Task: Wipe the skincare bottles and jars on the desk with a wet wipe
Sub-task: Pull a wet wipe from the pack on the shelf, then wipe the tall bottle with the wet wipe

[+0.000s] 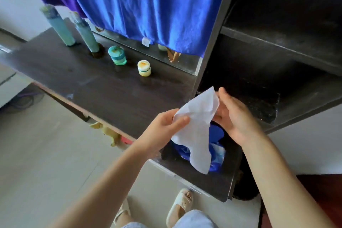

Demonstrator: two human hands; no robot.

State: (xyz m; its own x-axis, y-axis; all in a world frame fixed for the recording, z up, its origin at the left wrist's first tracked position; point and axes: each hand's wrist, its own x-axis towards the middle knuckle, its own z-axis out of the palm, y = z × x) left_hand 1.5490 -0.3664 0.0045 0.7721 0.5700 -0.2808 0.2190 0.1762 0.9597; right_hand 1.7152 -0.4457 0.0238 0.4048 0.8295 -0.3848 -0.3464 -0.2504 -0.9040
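From the head camera, both hands hold a white wet wipe (pixel 196 126) above the near right corner of the dark desk (pixel 103 89). The left hand (pixel 166 126) pinches the wipe's left edge between thumb and fingers; the right hand (pixel 231 114) is at its upper right edge, fingers mostly straight — the sheet hides its fingertips, so I cannot tell whether it grips or only touches. The wipe hangs down over a blue wipe pack (pixel 216 146) lying on the desk corner. Farther back on the desk, well apart from the hands, stand two tall pale green bottles (pixel 61 27) side by side, blurred, then a green jar (pixel 117 55) and a small yellow jar (pixel 144 68) — all upright in a loose row. A blue towel (pixel 148 5) hangs behind them. Sandalled feet (pixel 182 207) show on the floor below.
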